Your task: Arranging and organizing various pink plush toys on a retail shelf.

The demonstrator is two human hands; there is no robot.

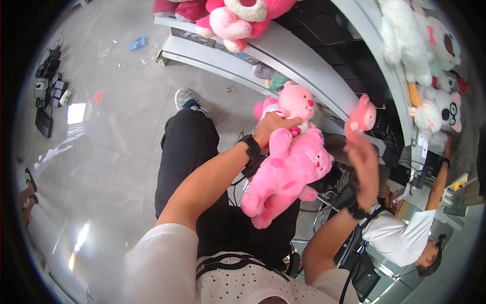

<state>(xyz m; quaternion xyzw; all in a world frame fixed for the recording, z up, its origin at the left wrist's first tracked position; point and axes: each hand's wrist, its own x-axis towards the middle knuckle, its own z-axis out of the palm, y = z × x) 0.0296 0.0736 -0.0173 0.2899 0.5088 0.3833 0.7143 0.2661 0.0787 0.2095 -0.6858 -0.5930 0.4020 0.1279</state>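
Note:
My left hand (274, 127) grips a pink plush toy in a white top (298, 99) by its body, in front of the lower shelf. A larger fluffy pink plush (286, 174) lies tilted across my lap, between my forearms, its head toward the right. My right hand (362, 155) is raised and blurred by motion. Just beyond its fingers is a small pink plush (362, 114) at the shelf edge; whether the fingers hold it cannot be made out.
Pink plush toys (243, 21) sit on the white shelf (288, 53); white plush toys (408, 45) line another at right. A co-worker in a white shirt (398, 235) reaches toward that shelf. Black adapters and cables (51, 87) and a blue packet (138, 44) lie on the grey floor.

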